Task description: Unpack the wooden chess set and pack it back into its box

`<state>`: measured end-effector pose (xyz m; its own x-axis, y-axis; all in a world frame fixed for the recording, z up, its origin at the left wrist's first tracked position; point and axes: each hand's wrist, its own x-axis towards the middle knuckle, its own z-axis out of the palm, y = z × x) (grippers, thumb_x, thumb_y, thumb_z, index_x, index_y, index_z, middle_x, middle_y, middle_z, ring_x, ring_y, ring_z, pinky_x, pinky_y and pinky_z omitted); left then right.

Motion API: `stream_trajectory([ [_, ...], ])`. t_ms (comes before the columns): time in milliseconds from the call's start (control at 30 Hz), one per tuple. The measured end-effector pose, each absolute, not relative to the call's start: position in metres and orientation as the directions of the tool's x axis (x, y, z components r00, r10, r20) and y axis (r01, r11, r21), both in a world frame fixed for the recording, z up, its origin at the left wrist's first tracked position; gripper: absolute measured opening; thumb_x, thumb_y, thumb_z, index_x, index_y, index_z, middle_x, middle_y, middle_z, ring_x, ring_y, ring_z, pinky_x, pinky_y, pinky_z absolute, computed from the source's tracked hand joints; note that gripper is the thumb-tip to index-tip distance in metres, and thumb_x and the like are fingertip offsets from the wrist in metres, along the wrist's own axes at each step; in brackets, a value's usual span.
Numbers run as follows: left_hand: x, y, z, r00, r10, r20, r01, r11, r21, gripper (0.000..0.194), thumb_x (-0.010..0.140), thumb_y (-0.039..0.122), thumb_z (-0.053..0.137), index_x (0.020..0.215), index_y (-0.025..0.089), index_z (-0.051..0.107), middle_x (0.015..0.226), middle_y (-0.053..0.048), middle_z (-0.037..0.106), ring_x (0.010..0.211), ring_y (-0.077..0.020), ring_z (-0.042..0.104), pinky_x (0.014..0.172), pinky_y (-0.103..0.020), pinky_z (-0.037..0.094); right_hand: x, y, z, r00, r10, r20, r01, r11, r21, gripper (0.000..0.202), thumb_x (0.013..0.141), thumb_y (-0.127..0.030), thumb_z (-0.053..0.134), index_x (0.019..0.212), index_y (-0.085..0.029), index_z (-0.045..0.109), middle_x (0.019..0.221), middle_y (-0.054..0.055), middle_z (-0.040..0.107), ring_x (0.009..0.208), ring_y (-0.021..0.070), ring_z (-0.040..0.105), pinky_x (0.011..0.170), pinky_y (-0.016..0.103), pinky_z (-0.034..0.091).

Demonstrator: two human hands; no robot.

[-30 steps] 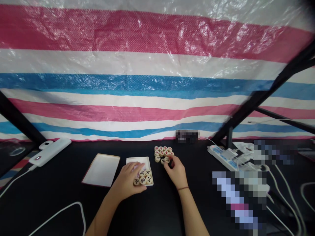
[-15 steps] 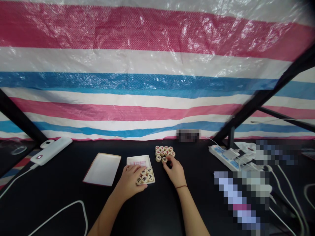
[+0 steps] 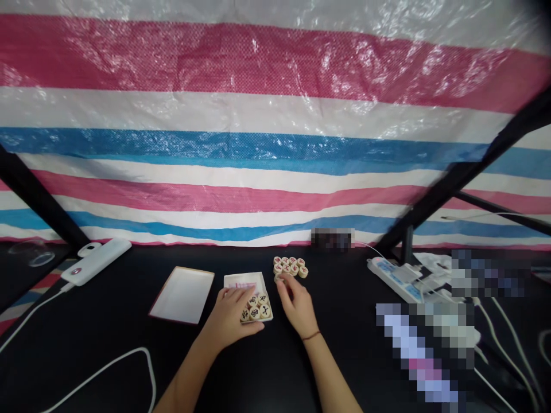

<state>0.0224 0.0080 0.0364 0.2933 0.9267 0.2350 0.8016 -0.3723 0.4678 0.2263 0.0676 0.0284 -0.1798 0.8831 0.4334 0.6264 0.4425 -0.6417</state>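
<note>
My left hand (image 3: pixel 229 319) rests over the left part of a small white box (image 3: pixel 263 279), its fingers bent across the top and its thumb along the near edge. Round pale pieces (image 3: pixel 253 312) with black characters lie in the near part of the box; my fingers cover some of them. On the black table, right of the box, my right hand (image 3: pixel 298 307) has its fingertips closed on a round piece (image 3: pixel 278 278), which they partly hide. Just beyond it, several pieces (image 3: pixel 294 269) with red characters stand in two rows.
An open shallow lid (image 3: pixel 183 295) lies left of the box. A white power bank (image 3: pixel 97 263) with a cable is at the far left. To the right are a power strip (image 3: pixel 394 279), plugs and cables. Striped sheeting (image 3: pixel 232 198) hangs behind the table.
My right hand has shifted left, to the leftmost of two black-character pieces; the other no longer shows at its spot. My left hand has stayed on the box. The view has shifted slightly.
</note>
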Motion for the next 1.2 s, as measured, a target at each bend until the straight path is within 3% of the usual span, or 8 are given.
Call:
stream_trajectory([
  [133, 0.028, 0.008, 0.041, 0.256, 0.929, 0.268, 0.838, -0.351, 0.418, 0.027, 0.093, 0.032, 0.044, 0.113, 0.023, 0.060, 0.108, -0.006, 0.069, 0.104, -0.0230, 0.059, 0.094, -0.042, 0.037, 0.205, 0.055, 0.034, -0.427, 0.863, 0.269, 0.558, 0.486, -0.673, 0.035, 0.098, -0.038, 0.035, 0.100, -0.022, 0.066, 0.089, 0.003, 0.071, 0.084, 0.0171, 0.066, 0.077, 0.026, 0.044],
  [300, 0.031, 0.009, 0.042, 0.226, 0.931, 0.287, 0.858, -0.330, 0.394, 0.024, 0.094, 0.025, 0.040, 0.104, 0.023, 0.062, 0.098, -0.004, 0.071, 0.096, -0.0208, 0.062, 0.093, -0.042, 0.037, 0.199, 0.051, 0.035, -0.424, 0.873, 0.242, 0.578, 0.466, -0.670, 0.039, 0.099, -0.038, 0.033, 0.089, -0.020, 0.066, 0.080, 0.003, 0.069, 0.075, 0.0158, 0.065, 0.068, 0.023, 0.041],
  [533, 0.030, 0.015, 0.039, 0.241, 0.921, 0.306, 0.753, -0.376, 0.539, 0.021, 0.092, 0.022, 0.046, 0.106, 0.024, 0.061, 0.103, -0.003, 0.070, 0.096, -0.0188, 0.064, 0.091, -0.037, 0.044, 0.197, 0.050, 0.036, -0.412, 0.878, 0.244, 0.600, 0.463, -0.652, 0.041, 0.099, -0.036, 0.030, 0.086, -0.020, 0.065, 0.077, 0.002, 0.068, 0.073, 0.0154, 0.063, 0.066, 0.024, 0.039],
  [667, 0.028, 0.019, 0.041, 0.206, 0.909, 0.361, 0.682, -0.398, 0.614, 0.018, 0.089, 0.024, 0.050, 0.101, 0.024, 0.064, 0.101, -0.003, 0.069, 0.096, -0.0190, 0.064, 0.088, -0.034, 0.048, 0.199, 0.049, 0.038, -0.367, 0.852, 0.372, 0.573, 0.523, -0.632, 0.036, 0.098, -0.035, 0.032, 0.097, -0.020, 0.065, 0.084, 0.005, 0.067, 0.082, 0.0186, 0.060, 0.076, 0.029, 0.043],
  [800, 0.026, 0.018, 0.046, 0.005, 0.895, 0.446, 0.562, -0.371, 0.739, 0.020, 0.090, 0.027, 0.050, 0.104, 0.022, 0.063, 0.103, -0.005, 0.068, 0.096, -0.0179, 0.064, 0.086, -0.031, 0.052, 0.198, 0.043, 0.044, -0.408, 0.761, 0.505, 0.518, 0.648, -0.559, 0.028, 0.088, -0.033, 0.053, 0.112, -0.020, 0.059, 0.097, 0.008, 0.064, 0.094, 0.0228, 0.057, 0.084, 0.037, 0.042],
  [1067, 0.037, 0.012, 0.047, -0.090, 0.923, 0.374, 0.358, -0.321, 0.877, 0.021, 0.088, 0.034, 0.054, 0.100, 0.022, 0.066, 0.098, -0.005, 0.068, 0.090, -0.0172, 0.065, 0.079, -0.030, 0.056, 0.188, 0.039, 0.043, -0.386, 0.692, 0.610, 0.485, 0.715, -0.504, 0.018, 0.087, -0.026, 0.055, 0.103, -0.021, 0.061, 0.092, 0.006, 0.066, 0.090, 0.0215, 0.058, 0.079, 0.036, 0.045],
  [1200, 0.036, 0.014, 0.043, -0.167, 0.917, 0.363, 0.291, -0.306, 0.906, 0.019, 0.086, 0.035, 0.057, 0.093, 0.022, 0.068, 0.097, -0.005, 0.067, 0.091, -0.0170, 0.065, 0.081, -0.029, 0.056, 0.206, 0.051, 0.041, -0.286, 0.740, 0.609, 0.549, 0.647, -0.528, 0.015, 0.084, -0.029, 0.056, 0.096, -0.020, 0.062, 0.085, 0.006, 0.065, 0.085, 0.0215, 0.057, 0.078, 0.036, 0.045],
])
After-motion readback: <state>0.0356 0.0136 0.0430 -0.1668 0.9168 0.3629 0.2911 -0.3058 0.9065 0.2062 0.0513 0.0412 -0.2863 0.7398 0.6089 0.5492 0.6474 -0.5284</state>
